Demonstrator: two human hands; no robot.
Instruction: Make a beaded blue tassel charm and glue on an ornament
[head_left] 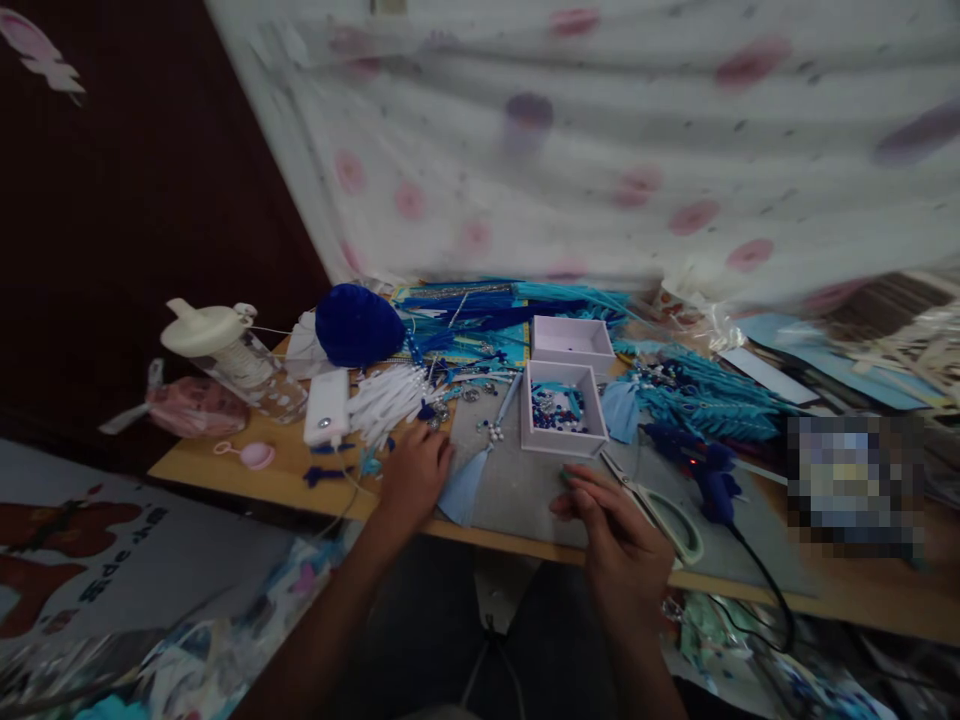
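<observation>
Tabletop (285, 484) wooden, cluttered | grey mat (517, 505) under tassel (466, 485) | white patterned curtain (577, 170) behind

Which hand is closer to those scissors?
The right hand, close beside the scissors; the left hand is farther off, just left of a light-blue tassel.

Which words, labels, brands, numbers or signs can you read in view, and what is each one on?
No text reads clearly.
White surface, lower left: dark, slanting lettering, too blurred to quote.
Cup: small print on its side, too blurred.
White device: dark mark, too small to read.
Pixelated patch, right: unreadable.
</observation>
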